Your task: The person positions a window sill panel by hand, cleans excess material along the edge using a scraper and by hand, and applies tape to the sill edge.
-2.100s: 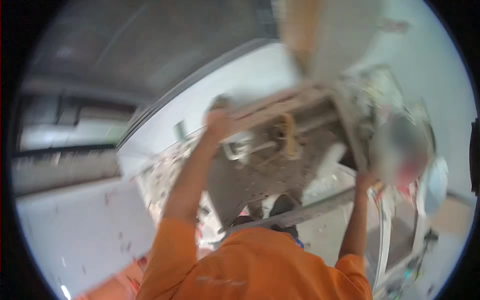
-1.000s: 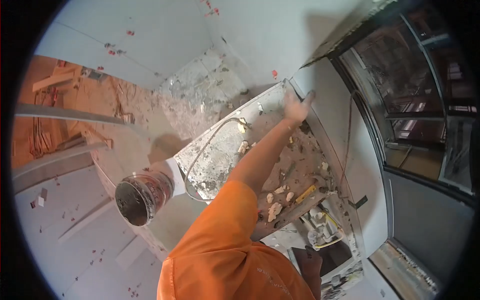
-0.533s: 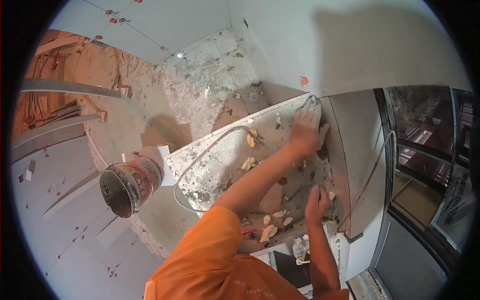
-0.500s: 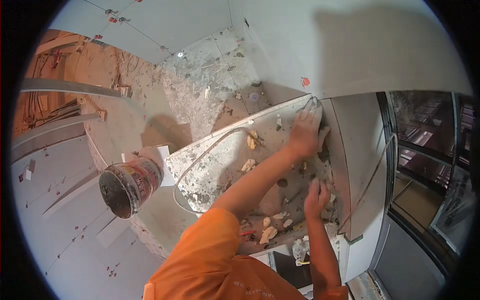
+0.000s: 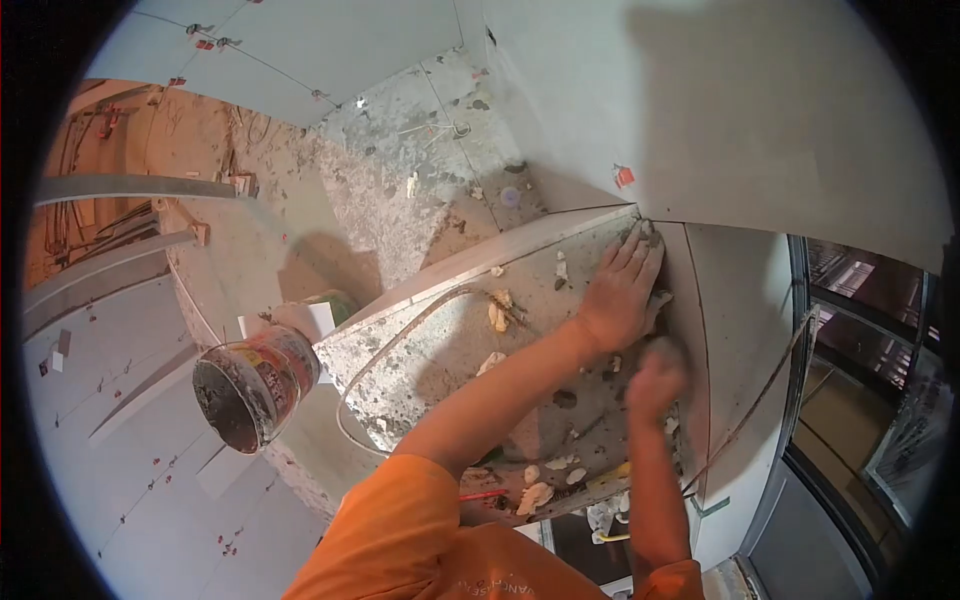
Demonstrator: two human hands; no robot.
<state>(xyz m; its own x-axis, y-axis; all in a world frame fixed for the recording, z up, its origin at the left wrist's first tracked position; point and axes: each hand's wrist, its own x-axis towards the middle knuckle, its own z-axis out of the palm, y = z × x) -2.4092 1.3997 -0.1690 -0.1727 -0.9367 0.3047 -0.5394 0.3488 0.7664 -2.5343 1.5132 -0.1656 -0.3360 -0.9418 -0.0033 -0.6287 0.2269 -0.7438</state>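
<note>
My left hand (image 5: 617, 298) lies with its fingers stretched out on the dusty, speckled ledge (image 5: 375, 360), near the corner by the upright panel. Beside its palm is a small greyish shape that I cannot make out. Just below, my right hand (image 5: 657, 380) is smeared by motion close to the ledge's right side; its fingers are unclear. A curved grey hose (image 5: 395, 325) crosses the ledge. Pale lumps (image 5: 535, 498) and a thin red object (image 5: 484, 495) lie near my body, with a yellow strip (image 5: 612, 474) farther right.
A mortar-stained bucket (image 5: 255, 385) lies tipped at the left of the ledge. Large pale panels (image 5: 760, 130) stand behind and to the right, with a dark-framed window (image 5: 865, 345) beyond. Curved grey rails (image 5: 140, 188) are at the far left.
The view has shifted slightly. My right hand has moved up the ledge towards my left hand, which stays near the corner. The ledge's far edge appears wider, showing more of its side.
</note>
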